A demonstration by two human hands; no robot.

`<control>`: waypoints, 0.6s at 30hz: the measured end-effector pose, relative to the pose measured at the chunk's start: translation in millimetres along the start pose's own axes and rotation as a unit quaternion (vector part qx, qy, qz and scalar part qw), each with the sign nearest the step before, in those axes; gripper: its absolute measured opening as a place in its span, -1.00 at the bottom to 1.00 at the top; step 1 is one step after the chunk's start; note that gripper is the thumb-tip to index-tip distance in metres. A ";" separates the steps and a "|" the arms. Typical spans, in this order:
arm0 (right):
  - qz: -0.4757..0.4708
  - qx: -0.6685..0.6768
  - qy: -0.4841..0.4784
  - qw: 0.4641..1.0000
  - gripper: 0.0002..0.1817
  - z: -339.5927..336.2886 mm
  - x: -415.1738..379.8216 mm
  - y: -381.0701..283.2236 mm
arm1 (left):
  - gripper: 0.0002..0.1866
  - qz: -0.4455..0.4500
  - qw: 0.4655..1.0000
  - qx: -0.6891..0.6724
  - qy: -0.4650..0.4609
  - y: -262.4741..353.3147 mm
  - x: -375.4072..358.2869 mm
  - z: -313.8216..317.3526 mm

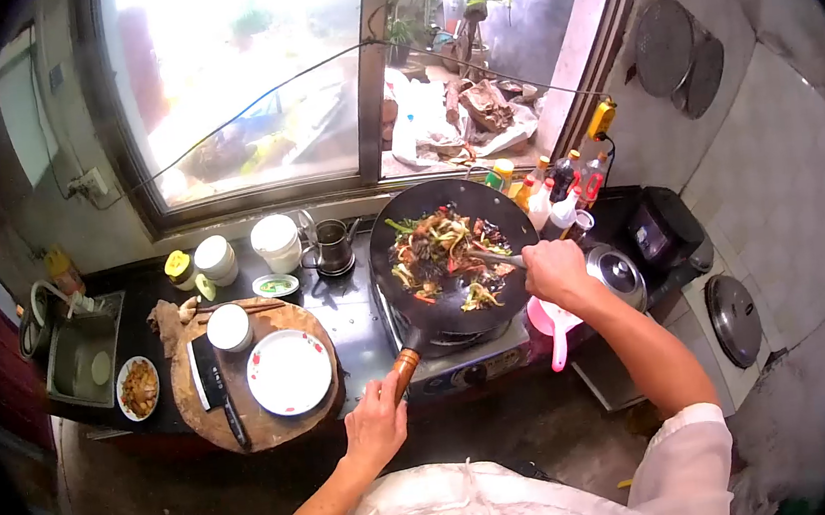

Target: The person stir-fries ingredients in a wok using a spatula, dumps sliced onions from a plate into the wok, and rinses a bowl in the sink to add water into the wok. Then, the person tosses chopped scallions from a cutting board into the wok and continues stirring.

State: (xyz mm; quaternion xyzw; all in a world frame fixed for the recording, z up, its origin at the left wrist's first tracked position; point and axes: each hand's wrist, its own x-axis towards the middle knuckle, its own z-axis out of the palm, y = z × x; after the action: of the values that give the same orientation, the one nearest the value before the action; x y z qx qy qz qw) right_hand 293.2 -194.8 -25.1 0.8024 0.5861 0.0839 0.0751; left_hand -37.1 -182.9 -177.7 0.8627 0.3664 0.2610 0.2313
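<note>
A black wok (410, 205) sits tilted over the stove burner (456, 338). My left hand (378, 426) is closed around its wooden handle (406, 366). Inside lies a mix of green vegetables, dark pieces and red bits (439, 240), gathered mostly in the middle. My right hand (556, 271) grips a metal spatula (499, 259) over the wok's right side. The spatula's blade is among the food, so its shape is partly hidden. Close below my right hand is a pink plastic scoop or strainer (552, 323), which it does not hold.
Left of the stove, a round chopping board (186, 397) carries a cleaver (207, 373), a floral plate (289, 371) and a white bowl (230, 327). A dish of food (138, 389) stands near the sink (63, 380). Bottles (561, 179), a pot lid (617, 271) and a black cooker (669, 226) crowd the right.
</note>
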 end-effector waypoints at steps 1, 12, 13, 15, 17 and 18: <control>-0.021 -0.033 0.020 0.999 -0.86 -13.2 -4.3 -3.6 | -0.45 -0.001 1.000 -0.004 -0.002 -0.6 -0.2 -0.1; 0.008 -0.165 0.035 0.986 -0.87 -64.8 -22.8 54.0 | -0.44 -0.015 0.999 -0.032 -0.005 -6.0 -1.1 0.4; 0.011 -0.166 0.024 0.986 -0.87 -68.0 -20.5 57.8 | -0.44 -0.016 0.999 -0.032 -0.008 -6.2 -1.2 0.6; 0.008 -0.185 0.025 0.982 -0.87 -65.1 -7.8 67.9 | -0.44 -0.017 0.999 -0.030 -0.011 -6.9 -0.7 0.5; 0.006 -0.208 0.026 0.978 -0.87 -56.6 11.3 77.7 | -0.44 -0.022 0.999 -0.028 -0.009 -6.5 -1.3 1.5; 0.024 -0.201 0.016 0.979 -0.85 -53.6 22.3 75.6 | -0.44 -0.021 0.999 -0.029 -0.005 -5.3 -0.8 1.1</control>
State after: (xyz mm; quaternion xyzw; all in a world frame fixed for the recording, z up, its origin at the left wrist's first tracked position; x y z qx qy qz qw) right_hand 358.1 -195.2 44.7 0.7832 0.5391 0.2149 0.2231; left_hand -39.6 -180.4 -181.9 0.8490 0.3755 0.2621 0.2638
